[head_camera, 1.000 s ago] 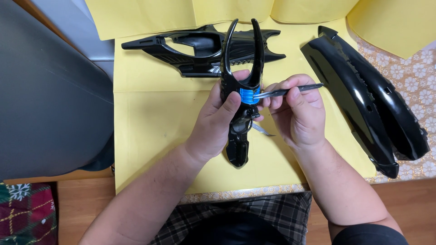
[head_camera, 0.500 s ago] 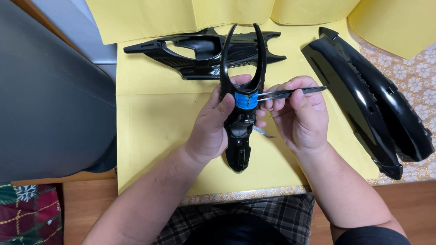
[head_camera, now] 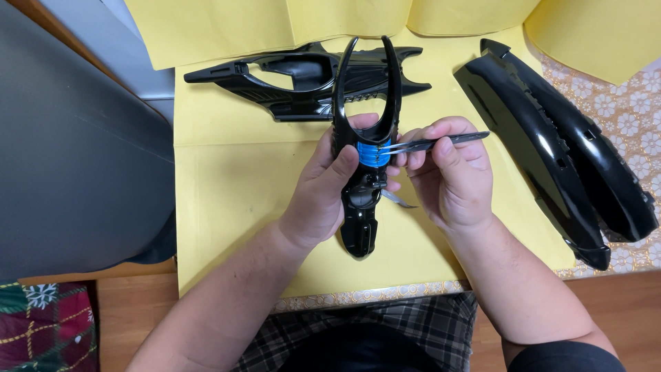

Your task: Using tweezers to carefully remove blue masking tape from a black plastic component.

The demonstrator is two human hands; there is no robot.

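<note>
Left hand (head_camera: 320, 200) grip wrapped round the forked black part (head_camera: 365, 148), held over the yellow sheet (head_camera: 227, 207) at centre. Right hand (head_camera: 451, 179) grip pinches tweezers (head_camera: 434, 143), tips at 9 o'clock on the blue band (head_camera: 370, 154). Part looks stiff, light, glossy-slick; best held at the waist. Versus 1 s ago: barely shifted, tweezers slightly flatter

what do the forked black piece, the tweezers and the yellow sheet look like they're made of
Forked black piece, held in the left hand: probably moulded plastic, glossy, with soft highlights and ribbed detail.
Tweezers, pinched in the right hand: likely metal, thin and dark, though the finish is hard to tell.
Yellow sheet: looks like matte paper or thin card; it lies flat with a fold line and no shine.
</note>
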